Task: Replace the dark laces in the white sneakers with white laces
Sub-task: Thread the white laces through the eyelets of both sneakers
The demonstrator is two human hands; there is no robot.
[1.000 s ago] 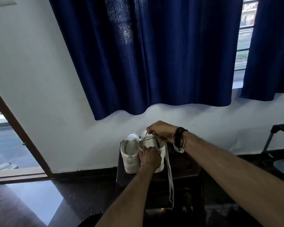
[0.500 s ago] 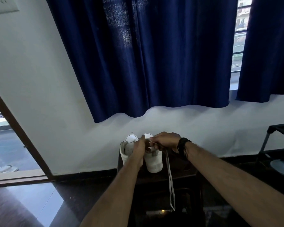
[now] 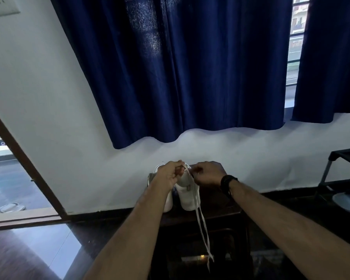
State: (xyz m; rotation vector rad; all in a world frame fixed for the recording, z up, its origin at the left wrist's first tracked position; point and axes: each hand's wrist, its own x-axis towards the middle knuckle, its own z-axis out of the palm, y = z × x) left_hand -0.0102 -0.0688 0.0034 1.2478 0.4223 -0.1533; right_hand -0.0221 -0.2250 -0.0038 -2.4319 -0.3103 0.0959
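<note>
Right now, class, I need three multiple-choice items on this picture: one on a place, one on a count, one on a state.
1. Where do the sneakers stand?
A. on a dark stool
B. on the floor
C. on a shelf

2. How many sneakers show?
A. one
B. two
C. four

3. What are the hands doing?
A. resting flat
B. hanging idle
C. pinching a lace

Key: 1 A, the stool is under them; 2 B, a pair side by side; 3 C, left hand and right hand pinch the white lace over the right-side sneaker.

2 sneakers (image 3: 187, 196) under hands; 2 hands: left (image 3: 170, 174), right (image 3: 207, 173); 1 lace (image 3: 201, 225) hanging below right; 2 curtains (image 3: 190, 67).
</note>
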